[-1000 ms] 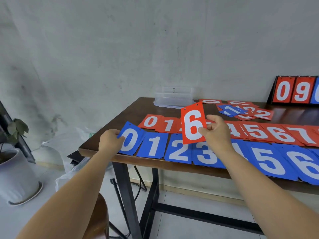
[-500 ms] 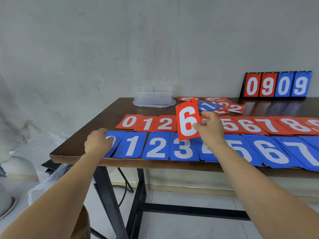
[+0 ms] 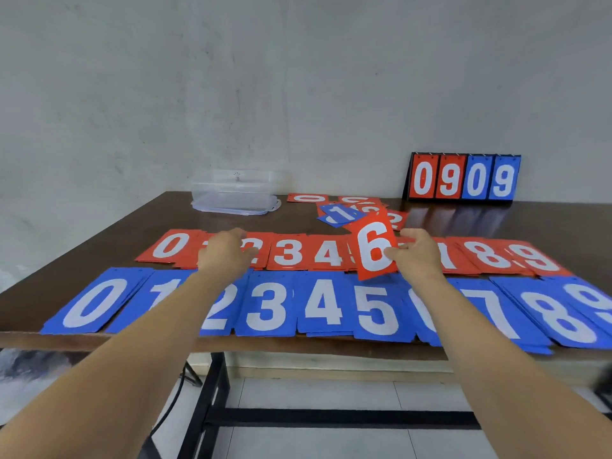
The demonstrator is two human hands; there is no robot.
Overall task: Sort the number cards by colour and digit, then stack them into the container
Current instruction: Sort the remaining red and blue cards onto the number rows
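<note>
My right hand (image 3: 418, 254) pinches a red 6 card (image 3: 372, 248) by its right edge and holds it tilted above the red row. My left hand (image 3: 228, 251) lies palm down on the red 1 and 2 cards in that red row (image 3: 288, 252), which runs from 0 to 9. In front of it a blue row (image 3: 265, 306) of 0 to 9 cards lines the table's near edge. A loose heap of red and blue cards (image 3: 351, 212) lies behind the rows. The clear plastic container (image 3: 236, 190) stands at the back left.
A flip scoreboard (image 3: 463, 177) reading 0909 stands at the back right against the wall. The dark wooden table (image 3: 132, 226) has black metal legs. Tiled floor shows below the near edge.
My left hand left the blue 0 card and moved forward onto the red 1 and 2 cards. My right hand carried the red 6 to the right. The view turned right.
</note>
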